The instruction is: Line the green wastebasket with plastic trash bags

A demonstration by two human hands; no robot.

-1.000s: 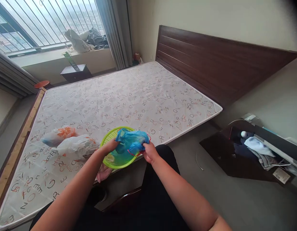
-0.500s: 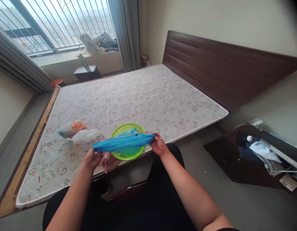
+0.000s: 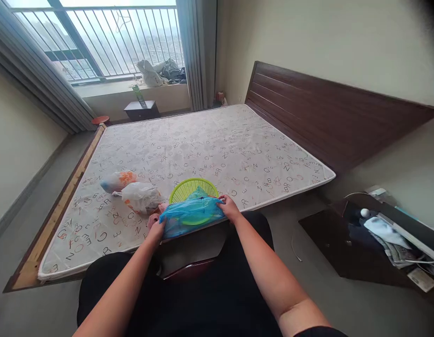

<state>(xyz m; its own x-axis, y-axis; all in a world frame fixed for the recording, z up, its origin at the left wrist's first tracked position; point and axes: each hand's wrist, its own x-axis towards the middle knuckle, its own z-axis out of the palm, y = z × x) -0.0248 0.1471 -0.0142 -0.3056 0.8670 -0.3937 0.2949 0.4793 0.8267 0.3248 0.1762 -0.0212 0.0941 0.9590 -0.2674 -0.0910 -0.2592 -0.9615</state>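
A thin, see-through blue plastic bag [image 3: 188, 215] is stretched between my two hands over the mattress edge. My left hand [image 3: 156, 230] pinches its left end, and my right hand [image 3: 230, 208] grips the right upper corner. Behind and partly under the bag stands a lime-green plastic basket [image 3: 183, 189], with some green-blue plastic inside it. Pinkish crumpled plastic [image 3: 153, 220] lies beside my left hand. Farther left on the mattress are a white plastic bag [image 3: 141, 196] and a clear bag with orange print [image 3: 118, 180], both bulging.
The bed's mattress [image 3: 217, 150] with letter print reaches to a dark wooden headboard [image 3: 325, 103]. A nightstand [image 3: 142, 112] is near the window. To my right, a dark desk-like surface [image 3: 329, 248] holds cloths [image 3: 387, 231] and cables.
The blue bag has gone from a taut, narrow folded strip to a wider sheet hanging lower, over the basket's front. My hands have come closer together, and the view has tilted up.
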